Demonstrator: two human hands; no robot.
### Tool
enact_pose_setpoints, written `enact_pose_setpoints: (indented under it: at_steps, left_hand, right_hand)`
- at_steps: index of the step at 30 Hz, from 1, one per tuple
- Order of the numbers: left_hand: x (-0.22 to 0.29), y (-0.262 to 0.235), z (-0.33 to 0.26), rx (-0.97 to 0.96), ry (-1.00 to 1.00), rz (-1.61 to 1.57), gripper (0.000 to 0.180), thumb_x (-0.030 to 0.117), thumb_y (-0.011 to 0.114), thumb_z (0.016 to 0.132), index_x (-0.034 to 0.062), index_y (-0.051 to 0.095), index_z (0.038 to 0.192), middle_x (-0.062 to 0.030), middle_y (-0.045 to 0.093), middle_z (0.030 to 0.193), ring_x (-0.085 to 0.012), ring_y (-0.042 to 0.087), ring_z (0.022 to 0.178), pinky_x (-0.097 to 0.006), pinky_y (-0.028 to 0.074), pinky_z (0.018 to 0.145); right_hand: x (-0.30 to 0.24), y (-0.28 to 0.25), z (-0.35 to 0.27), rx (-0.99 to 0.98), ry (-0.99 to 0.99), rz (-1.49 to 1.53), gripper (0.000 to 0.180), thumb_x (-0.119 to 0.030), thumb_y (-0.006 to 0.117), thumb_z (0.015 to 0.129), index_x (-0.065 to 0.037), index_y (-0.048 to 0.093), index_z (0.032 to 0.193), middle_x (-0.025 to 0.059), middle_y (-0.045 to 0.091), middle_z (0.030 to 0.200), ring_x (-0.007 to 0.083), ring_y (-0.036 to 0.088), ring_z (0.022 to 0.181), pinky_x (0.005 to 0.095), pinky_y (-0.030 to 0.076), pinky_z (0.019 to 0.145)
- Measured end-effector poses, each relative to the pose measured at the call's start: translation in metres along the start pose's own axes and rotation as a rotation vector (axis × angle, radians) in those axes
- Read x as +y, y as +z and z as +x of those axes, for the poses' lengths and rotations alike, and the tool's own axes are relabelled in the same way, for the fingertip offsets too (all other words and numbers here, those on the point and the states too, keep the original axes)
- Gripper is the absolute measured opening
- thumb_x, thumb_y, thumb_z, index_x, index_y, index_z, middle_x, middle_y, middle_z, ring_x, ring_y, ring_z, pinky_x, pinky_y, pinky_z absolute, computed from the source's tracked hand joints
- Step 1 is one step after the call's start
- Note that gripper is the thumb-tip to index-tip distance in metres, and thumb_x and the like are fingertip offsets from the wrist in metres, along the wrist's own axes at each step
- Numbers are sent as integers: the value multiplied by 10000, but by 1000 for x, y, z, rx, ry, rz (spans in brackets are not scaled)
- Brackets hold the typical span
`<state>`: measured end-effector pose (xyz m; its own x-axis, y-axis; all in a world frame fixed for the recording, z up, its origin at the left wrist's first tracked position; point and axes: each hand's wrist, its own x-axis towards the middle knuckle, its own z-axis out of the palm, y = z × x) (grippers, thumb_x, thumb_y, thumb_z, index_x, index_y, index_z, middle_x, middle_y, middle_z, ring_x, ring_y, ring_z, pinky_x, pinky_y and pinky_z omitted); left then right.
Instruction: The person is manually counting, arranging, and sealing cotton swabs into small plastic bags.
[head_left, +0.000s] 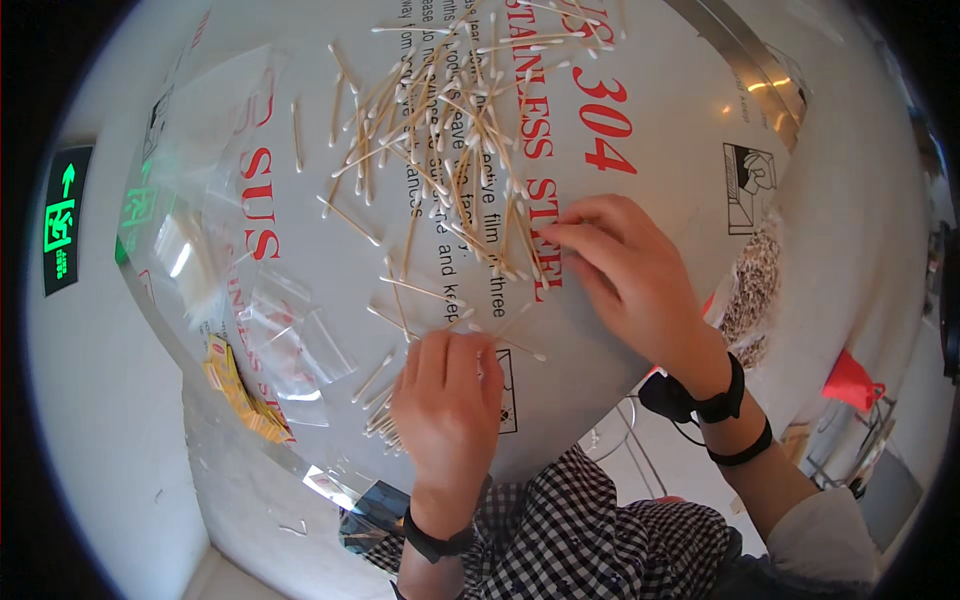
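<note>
A loose heap of white-tipped cotton swabs [440,130] is scattered over the far middle of the grey table [650,130]. My left hand [450,400] is curled low over the near edge, closed around a small bunch of cotton swabs [383,420]; their ends stick out on its left side, the rest is hidden under the palm. More swabs lie loose just beyond its fingertips. My right hand [640,280] reaches in from the right, its fingertips touching swabs at the heap's near right edge. Its thumb appears apart from the fingers.
Clear plastic bags [290,335] lie on the left side of the table, beside a yellow printed packet [240,390]. A black-and-white checked cloth [580,530] covers my lap at the near edge. A green lit sign [66,220] hangs on the left wall. Something red [850,382] stands off to the right.
</note>
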<state>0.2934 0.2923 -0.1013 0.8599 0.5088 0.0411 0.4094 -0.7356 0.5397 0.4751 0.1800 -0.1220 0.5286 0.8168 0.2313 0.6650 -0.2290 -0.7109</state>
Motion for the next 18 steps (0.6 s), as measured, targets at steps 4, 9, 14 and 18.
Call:
enact_pose_setpoints:
  at_steps: [4, 9, 14, 18]
  left_hand:
    - [-6, -5, 6, 45, -45, 68, 168, 8, 719, 761, 67, 617, 881, -63, 564, 817, -261, 592, 753, -377, 479, 628]
    - [-9, -15, 0, 31, -71, 121, 180, 0, 718, 757, 66, 620, 892, -63, 561, 814, -259, 589, 750, -377, 478, 630]
    - [-6, -18, -7, -41, -116, 122, 200, -24, 701, 750, 61, 627, 915, -66, 572, 832, -263, 594, 762, -389, 490, 644]
    - [3, -16, 1, 31, -82, 100, 264, -37, 682, 756, 48, 643, 1002, -87, 606, 919, -284, 610, 825, -404, 514, 703]
  right_hand:
    - [-11, 14, 2, -111, -54, -7, 336, 36, 732, 769, -61, 701, 1089, 89, 621, 1012, 272, 629, 882, 369, 521, 734]
    - [-24, 17, -13, -201, -97, 120, 334, -4, 765, 742, -54, 705, 1067, 72, 622, 957, 276, 622, 876, 381, 512, 733]
    - [-22, 10, -19, -233, -76, 177, 274, -16, 728, 744, -45, 683, 1013, 77, 615, 970, 285, 621, 918, 395, 515, 783]
    - [-12, -9, -3, -228, -37, 126, 259, -3, 702, 790, -52, 668, 1042, 86, 633, 1050, 300, 623, 978, 408, 518, 825]
